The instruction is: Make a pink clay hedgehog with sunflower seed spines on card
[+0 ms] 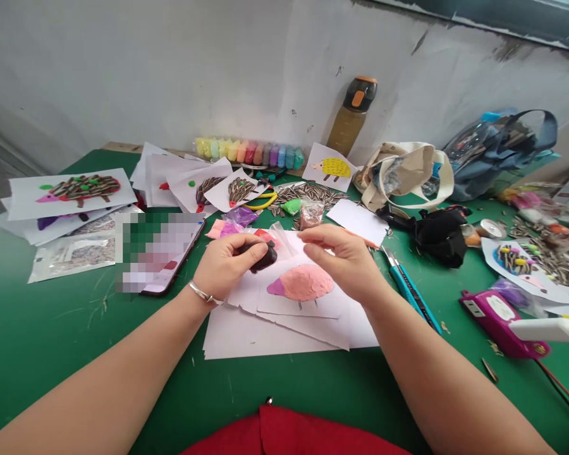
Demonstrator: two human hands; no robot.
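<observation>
My left hand [227,260] is closed around a lump of black clay [264,258], held above the white paper. To the right, my right hand [339,259] hovers with thumb and forefinger slightly apart, and nothing shows between them. Below both hands lies a sheet of paper [284,325] bearing a flat pink clay hedgehog shape [308,282] with a purple snout [275,287] and short drawn legs. Just behind the hands are a packet of brown clay [312,215], a green clay piece [291,206] and a purple clay packet [241,217].
Finished hedgehog pictures [83,189] lie at the left beside a phone [173,253]. A blue utility knife [410,291] rests right of the paper. Sunflower seeds [313,193], a bottle [351,120], a cloth bag [403,177] and a magenta glue gun [500,322] stand around.
</observation>
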